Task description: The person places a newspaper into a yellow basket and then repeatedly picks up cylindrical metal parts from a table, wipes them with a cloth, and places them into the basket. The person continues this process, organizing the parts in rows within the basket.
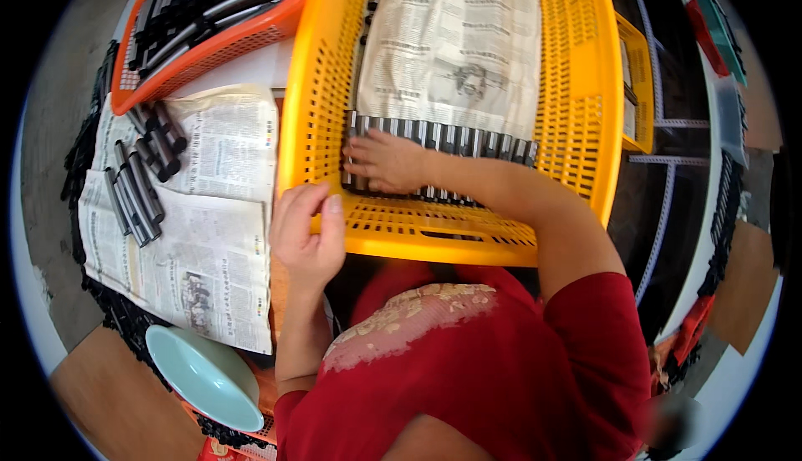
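Note:
A large yellow plastic basket [576, 160] stands in front of me. Inside it, a row of dark, shiny tubes [480, 141] lies side by side along the near end. My right hand [384, 162] rests over the left end of that row, fingers spread and holding nothing I can see. A newspaper sheet [493, 35] lies beyond the row and covers much of the basket's contents. At the basket's near left rim is my left hand [307, 231], its thumb apart from loosely bent fingers, with nothing visible in it.
Left of the basket, several loose tubes [134, 198] lie on spread newspapers [221, 219]. An orange basket [209, 56] full of similar tubes stands at the far left. A pale blue basin [205, 377] is at the near left. A smaller yellow basket [639, 85] stands to the right.

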`<control>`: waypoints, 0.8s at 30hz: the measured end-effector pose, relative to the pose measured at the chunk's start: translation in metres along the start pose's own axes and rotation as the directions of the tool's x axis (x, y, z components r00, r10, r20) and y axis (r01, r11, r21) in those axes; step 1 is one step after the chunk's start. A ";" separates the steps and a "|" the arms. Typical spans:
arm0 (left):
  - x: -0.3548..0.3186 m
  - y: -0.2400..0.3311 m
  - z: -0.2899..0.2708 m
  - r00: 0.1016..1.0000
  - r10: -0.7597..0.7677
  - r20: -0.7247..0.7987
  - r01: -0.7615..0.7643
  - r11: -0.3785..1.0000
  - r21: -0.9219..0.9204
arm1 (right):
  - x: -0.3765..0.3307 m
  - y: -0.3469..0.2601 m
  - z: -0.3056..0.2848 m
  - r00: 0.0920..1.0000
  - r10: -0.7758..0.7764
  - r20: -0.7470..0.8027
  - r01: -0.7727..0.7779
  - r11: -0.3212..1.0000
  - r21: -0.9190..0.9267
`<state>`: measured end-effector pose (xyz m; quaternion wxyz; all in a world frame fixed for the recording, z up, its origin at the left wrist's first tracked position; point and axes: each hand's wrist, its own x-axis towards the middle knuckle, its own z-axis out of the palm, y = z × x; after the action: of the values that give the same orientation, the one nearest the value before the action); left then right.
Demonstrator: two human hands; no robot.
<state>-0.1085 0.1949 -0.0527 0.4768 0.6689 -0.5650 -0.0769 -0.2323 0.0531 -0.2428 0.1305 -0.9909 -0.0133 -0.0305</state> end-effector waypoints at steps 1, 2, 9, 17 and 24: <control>0.000 -0.003 0.000 1.000 0.017 -0.021 -0.017 1.000 0.003 | -0.006 0.007 -0.016 1.000 0.011 -0.020 -0.012 0.999 -0.047; -0.001 -0.006 0.001 0.999 0.034 -0.043 -0.034 0.999 0.007 | -0.009 0.013 -0.044 0.996 0.051 0.076 -0.042 0.992 -0.122; -0.003 0.001 0.001 1.000 -0.014 -0.017 0.013 0.997 -0.080 | -0.102 0.077 -0.127 0.576 0.500 0.647 -0.553 0.821 -0.142; -0.005 0.002 -0.001 1.000 -0.016 0.001 0.016 0.997 -0.070 | -0.116 0.026 -0.088 0.210 0.329 0.921 -0.580 0.800 -0.154; -0.005 -0.001 0.001 0.997 0.043 -0.061 -0.049 0.994 -0.094 | -0.125 0.077 -0.130 0.335 0.601 0.726 -0.722 0.659 -0.212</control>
<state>-0.1103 0.1980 -0.0560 0.5263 0.6343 -0.5616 -0.0731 -0.3622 -0.0572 -0.1452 0.1862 -0.8145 0.3363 0.4345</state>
